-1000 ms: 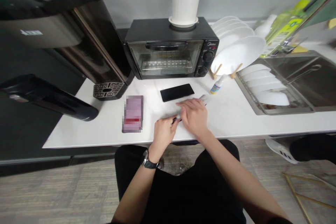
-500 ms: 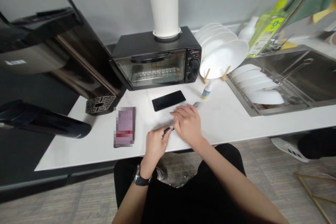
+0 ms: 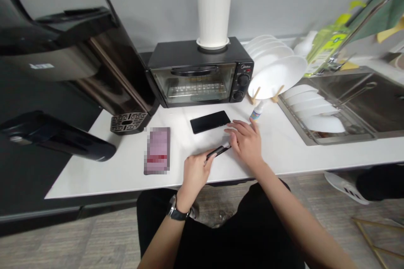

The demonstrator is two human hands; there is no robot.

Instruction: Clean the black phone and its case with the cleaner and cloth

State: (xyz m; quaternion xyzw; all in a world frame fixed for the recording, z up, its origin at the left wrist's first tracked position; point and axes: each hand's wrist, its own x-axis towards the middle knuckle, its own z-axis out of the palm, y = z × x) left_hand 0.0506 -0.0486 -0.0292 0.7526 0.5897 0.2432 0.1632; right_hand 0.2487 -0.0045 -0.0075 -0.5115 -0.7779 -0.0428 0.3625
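My left hand (image 3: pixel 196 172), wearing a wristwatch, is closed round the near end of a slim black-handled tool (image 3: pixel 217 151) with a silvery-grey front part. The tool slants up to the right, just over the counter. My right hand (image 3: pixel 246 143) lies over its far end, fingers stretched and slightly apart, touching or nearly touching it. That hand hides the tip, so I cannot tell the tool's exact kind. A black phone (image 3: pixel 210 122) lies beyond the hands. Close behind my right fingers stands a small white bottle (image 3: pixel 256 112) with a coloured label.
A blurred-out purple flat item (image 3: pixel 158 151) lies left of my hands. Behind are a toaster oven (image 3: pixel 198 80), a utensil cup (image 3: pixel 213 17) and racked plates (image 3: pixel 280 75). A drinks dispenser (image 3: pixel 126 92) and dark bottle (image 3: pixel 66 138) stand left; a sink (image 3: pixel 362 88) is right.
My right hand has shifted rightward along the tool, and more of its black-and-silver length shows between my hands. The grey tip, earlier seen beyond my fingers, is now hidden. The view has shifted slightly.
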